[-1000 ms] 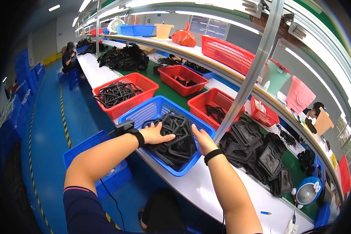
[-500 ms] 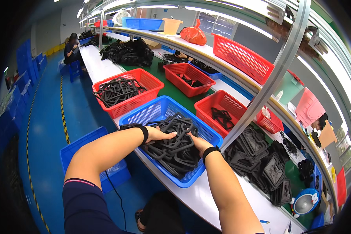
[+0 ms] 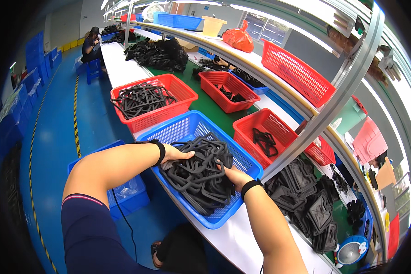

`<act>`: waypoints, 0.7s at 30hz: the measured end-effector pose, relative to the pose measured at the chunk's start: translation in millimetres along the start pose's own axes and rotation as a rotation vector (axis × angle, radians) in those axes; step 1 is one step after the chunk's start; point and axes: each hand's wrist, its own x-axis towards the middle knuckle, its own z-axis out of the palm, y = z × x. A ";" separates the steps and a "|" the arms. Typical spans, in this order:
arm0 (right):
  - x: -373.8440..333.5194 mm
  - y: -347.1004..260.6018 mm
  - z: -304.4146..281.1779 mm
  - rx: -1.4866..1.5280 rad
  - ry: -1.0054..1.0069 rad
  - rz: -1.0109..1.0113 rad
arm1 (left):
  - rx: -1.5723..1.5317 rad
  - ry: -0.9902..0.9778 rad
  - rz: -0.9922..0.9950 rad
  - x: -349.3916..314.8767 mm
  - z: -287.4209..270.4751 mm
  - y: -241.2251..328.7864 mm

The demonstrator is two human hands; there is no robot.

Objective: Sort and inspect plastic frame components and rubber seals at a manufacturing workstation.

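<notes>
A blue perforated basket (image 3: 169, 132) stands in front of me on the white bench, heaped with black bent frame-shaped parts (image 3: 198, 166). My left hand (image 3: 175, 154) is at the left of the heap, thumb on top and fingers mostly hidden beneath the frames. From the right, my right hand (image 3: 233, 176) grips the same heap, its thumb over the frames and its other fingers out of sight. Both hands are closed on a bunch of frames inside the basket. Each wrist wears a black band.
Red baskets holding black parts stand beyond: one left (image 3: 157, 114), one middle (image 3: 214, 95), one right (image 3: 247, 141). A metal post (image 3: 326, 102) rises near my right arm, beside stacked black pieces (image 3: 297, 182). A blue crate (image 3: 130, 196) sits low left. A co-worker (image 3: 91, 48) sits far left.
The whole view has shifted slightly. My hands stay at the two sides of the frames in the blue basket, and the bunch between them has moved a little.
</notes>
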 end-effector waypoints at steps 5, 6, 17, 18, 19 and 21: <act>-7.1 -10.4 -5.6 0.250 -0.155 0.003 | -0.059 -0.117 0.088 4.5 7.6 -2.3; -5.5 -9.4 -7.0 0.281 -0.168 0.032 | -0.058 -0.116 0.089 5.1 10.2 -2.0; -15.4 -20.8 -0.7 0.188 -0.251 -0.081 | -0.090 -0.152 0.085 1.6 38.6 4.3; -21.6 -26.1 1.5 0.211 -0.269 -0.114 | -0.117 -0.140 0.076 1.4 39.8 3.5; -26.3 -29.2 2.1 0.235 -0.285 -0.147 | -0.141 -0.130 0.066 0.2 43.1 3.2; -24.1 -26.0 -1.3 0.246 -0.259 -0.138 | -0.141 -0.113 0.093 -1.2 51.9 2.5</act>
